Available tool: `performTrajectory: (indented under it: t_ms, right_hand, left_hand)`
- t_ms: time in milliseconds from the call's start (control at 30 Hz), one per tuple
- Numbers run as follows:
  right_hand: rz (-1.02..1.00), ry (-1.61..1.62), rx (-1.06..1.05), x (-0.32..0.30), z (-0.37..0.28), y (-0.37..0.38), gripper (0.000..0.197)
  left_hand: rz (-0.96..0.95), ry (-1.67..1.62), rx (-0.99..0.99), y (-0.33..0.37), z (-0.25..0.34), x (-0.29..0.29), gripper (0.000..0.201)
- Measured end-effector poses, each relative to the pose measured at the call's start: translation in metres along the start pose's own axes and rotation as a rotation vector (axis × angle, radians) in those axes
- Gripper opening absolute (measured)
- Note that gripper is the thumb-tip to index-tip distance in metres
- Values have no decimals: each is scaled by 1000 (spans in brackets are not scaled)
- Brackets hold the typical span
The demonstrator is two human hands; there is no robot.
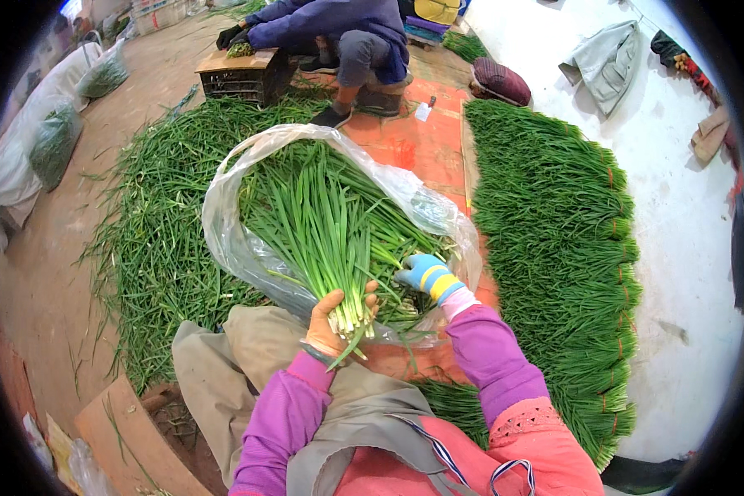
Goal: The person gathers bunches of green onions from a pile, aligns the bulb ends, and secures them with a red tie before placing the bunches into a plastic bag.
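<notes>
My left hand (329, 322), in an orange-tan glove, is closed around the pale root ends of a thick bunch of garlic chives (318, 215). Their long green leaves point away from me over an open clear plastic bag (223, 223). My right hand (430, 277), in a blue glove with yellow stripes, reaches inside the right side of the bag. Its fingers are pinched on a few chive stems (387, 255) there. More loose chives (388, 207) lie in the bag beneath and beside the bunch.
Loose chives (165, 240) are heaped on the floor at left. Stacked, tied bundles (546, 273) line the right, beside a white wall (678, 273). Ahead, another person (339, 37) sits by a black crate (238, 85) with a board on top. Filled bags (56, 145) stand far left.
</notes>
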State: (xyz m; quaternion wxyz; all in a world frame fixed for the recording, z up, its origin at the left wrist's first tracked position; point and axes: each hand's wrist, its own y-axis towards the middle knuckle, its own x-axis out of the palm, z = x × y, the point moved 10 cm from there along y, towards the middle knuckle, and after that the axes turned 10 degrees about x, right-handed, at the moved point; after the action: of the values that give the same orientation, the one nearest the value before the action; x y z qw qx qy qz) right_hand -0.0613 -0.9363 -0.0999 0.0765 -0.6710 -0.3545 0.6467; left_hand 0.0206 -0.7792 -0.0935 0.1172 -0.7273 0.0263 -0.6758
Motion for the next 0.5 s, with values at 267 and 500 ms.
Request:
performTrajectory:
  t_ms: [267,500]
  right_hand:
    - [96,-172,-11,10,-20,-9,46]
    - [25,48,-70,-14,-24,-21,39]
  left_hand:
    - [1,-3,-4,1,-1,1,56]
    - [59,-29,-28,-6,-1,5,50]
